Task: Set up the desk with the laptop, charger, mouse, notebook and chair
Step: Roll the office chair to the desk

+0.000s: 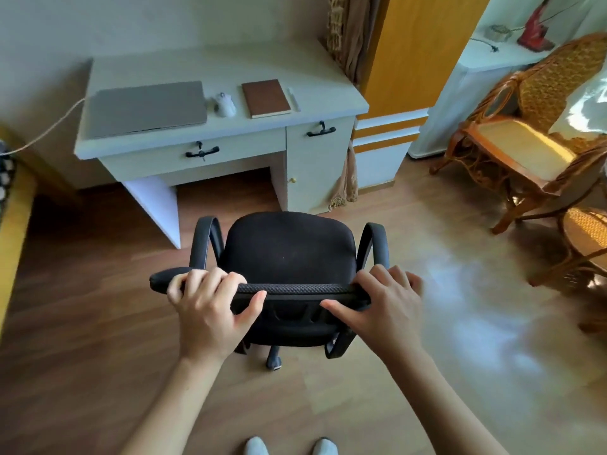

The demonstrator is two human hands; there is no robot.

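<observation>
A black office chair with armrests stands on the wooden floor a short way in front of the pale desk, its seat facing the desk's knee gap. My left hand and my right hand both grip the top edge of its backrest. On the desk lie a closed grey laptop with a white charger cable running off its left side, a white mouse, a brown notebook and a white pen.
A bed edge lies along the left. A yellow-and-white wardrobe stands right of the desk. Rattan chairs and a small rattan table fill the right side. My socked feet show at the bottom.
</observation>
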